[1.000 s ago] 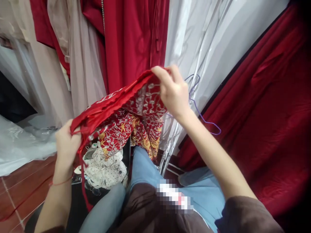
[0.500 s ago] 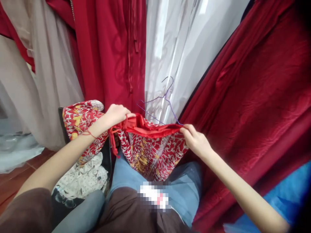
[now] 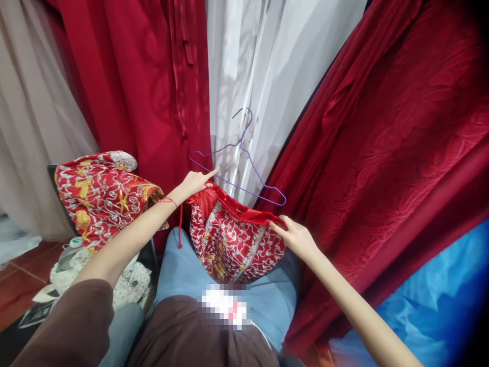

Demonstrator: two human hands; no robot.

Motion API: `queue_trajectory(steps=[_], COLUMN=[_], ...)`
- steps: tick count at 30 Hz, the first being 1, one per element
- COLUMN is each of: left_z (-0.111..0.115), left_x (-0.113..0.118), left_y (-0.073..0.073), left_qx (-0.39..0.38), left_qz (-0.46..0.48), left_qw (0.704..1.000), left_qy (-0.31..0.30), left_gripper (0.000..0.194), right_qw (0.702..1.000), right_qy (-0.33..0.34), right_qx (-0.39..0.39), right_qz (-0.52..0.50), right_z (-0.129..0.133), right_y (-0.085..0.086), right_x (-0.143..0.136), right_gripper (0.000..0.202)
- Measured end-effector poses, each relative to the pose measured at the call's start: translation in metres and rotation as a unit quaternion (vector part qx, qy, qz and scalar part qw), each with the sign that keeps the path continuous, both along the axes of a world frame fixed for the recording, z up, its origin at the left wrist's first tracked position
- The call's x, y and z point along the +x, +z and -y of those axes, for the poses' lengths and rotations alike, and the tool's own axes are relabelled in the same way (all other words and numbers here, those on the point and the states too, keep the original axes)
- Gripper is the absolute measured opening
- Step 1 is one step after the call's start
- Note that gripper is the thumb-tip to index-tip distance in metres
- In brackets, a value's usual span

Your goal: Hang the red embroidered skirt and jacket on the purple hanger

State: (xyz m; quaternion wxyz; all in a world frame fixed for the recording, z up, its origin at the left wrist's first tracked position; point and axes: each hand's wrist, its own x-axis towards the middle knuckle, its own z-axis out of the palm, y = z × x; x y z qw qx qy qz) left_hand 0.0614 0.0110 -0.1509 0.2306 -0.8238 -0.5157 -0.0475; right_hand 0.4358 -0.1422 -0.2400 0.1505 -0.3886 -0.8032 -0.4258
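A red garment with silver and gold embroidery [image 3: 242, 250] hangs over my lap, its plain red top edge stretched between my hands. My left hand [image 3: 195, 182] is closed on the left end of that edge, with the index finger pointing out toward the hanger. Thumb and fingers of my right hand [image 3: 296, 235] pinch the edge's right end. Red tie strings [image 3: 180, 229] dangle below my left hand. Just behind the edge is a purple wire hanger [image 3: 260, 176], its whole outline in sight, hook upward.
A matching embroidered red piece [image 3: 101, 196] drapes over a dark chair on the left. Below it lie a dotted white cloth [image 3: 132, 278] and a clear bottle [image 3: 71, 252]. Long red gowns [image 3: 382, 168], a white gown [image 3: 280, 76] and blue fabric [image 3: 424, 295] surround me.
The hanger now shows fully, apart from the garment's edge. My left index finger has stretched out. The garment's top edge tilts down to the right, and the camera view has shifted right.
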Motion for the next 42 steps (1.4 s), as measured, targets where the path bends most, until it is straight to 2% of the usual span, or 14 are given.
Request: queue_trajectory(steps=[4, 6, 8, 10, 12, 13, 16, 19, 23, 26, 29, 36, 38, 42], left_z=[-0.004, -0.004, -0.002, 0.002, 0.007, 0.011, 0.022, 0.03, 0.031, 0.028, 0.026, 0.021, 0.021, 0.024], left_x=[0.003, 0.004, 0.004, 0.006, 0.007, 0.008, 0.008, 0.006, 0.002, 0.004, 0.006, -0.005, -0.009, -0.017], left_y=[-0.014, -0.019, -0.024, -0.028, -0.032, -0.033, -0.037, -0.038, -0.041, -0.045, -0.047, -0.044, -0.042, -0.038], left_qx=[-0.011, -0.01, -0.004, 0.002, 0.003, 0.002, 0.005, 0.013, 0.023, 0.032, 0.037, 0.016, 0.01, 0.008], left_qz=[-0.007, 0.0, 0.014, 0.028, 0.047, 0.058, 0.097, 0.124, 0.133, 0.123, 0.119, 0.163, 0.168, 0.134], left_qw=[1.0, 1.0, 0.999, 0.999, 0.997, 0.996, 0.992, 0.988, 0.983, 0.982, 0.982, 0.973, 0.971, 0.981], left_qy=[-0.01, -0.02, -0.028, -0.04, -0.057, -0.064, -0.075, -0.087, -0.122, -0.139, -0.143, -0.165, -0.172, -0.144], left_gripper=[0.067, 0.064, 0.058, 0.05, 0.045, 0.043, 0.039, 0.038, 0.038, 0.039, 0.04, 0.036, 0.035, 0.031], right_qw=[0.996, 0.996, 1.0, 0.992, 0.974, 0.97, 0.97, 0.96, 0.944, 0.938, 0.935, 0.947, 0.953, 0.971], right_qy=[-0.07, -0.07, -0.011, 0.094, 0.176, 0.187, 0.113, 0.015, -0.099, -0.148, -0.155, -0.11, -0.1, -0.078], right_qx=[-0.011, 0.0, 0.025, 0.028, -0.013, -0.048, -0.176, -0.264, -0.316, -0.312, -0.318, -0.302, -0.287, -0.224], right_qz=[-0.045, -0.05, -0.005, 0.075, 0.139, 0.149, 0.128, 0.086, -0.002, -0.023, -0.027, -0.014, -0.008, 0.007], right_z=[-0.006, -0.009, -0.005, 0.006, 0.02, 0.025, 0.027, 0.002, -0.041, -0.064, -0.077, -0.09, -0.094, -0.098], right_y=[-0.004, -0.001, 0.002, 0.003, -0.001, -0.003, -0.005, 0.006, 0.031, 0.044, 0.051, 0.065, 0.071, 0.086], right_x=[0.003, 0.007, 0.007, -0.001, -0.016, -0.024, -0.038, -0.019, 0.029, 0.046, 0.049, 0.052, 0.054, 0.067], right_gripper=[0.024, 0.018, 0.018, 0.019, 0.02, 0.02, 0.018, 0.014, 0.023, 0.026, 0.027, 0.027, 0.028, 0.027])
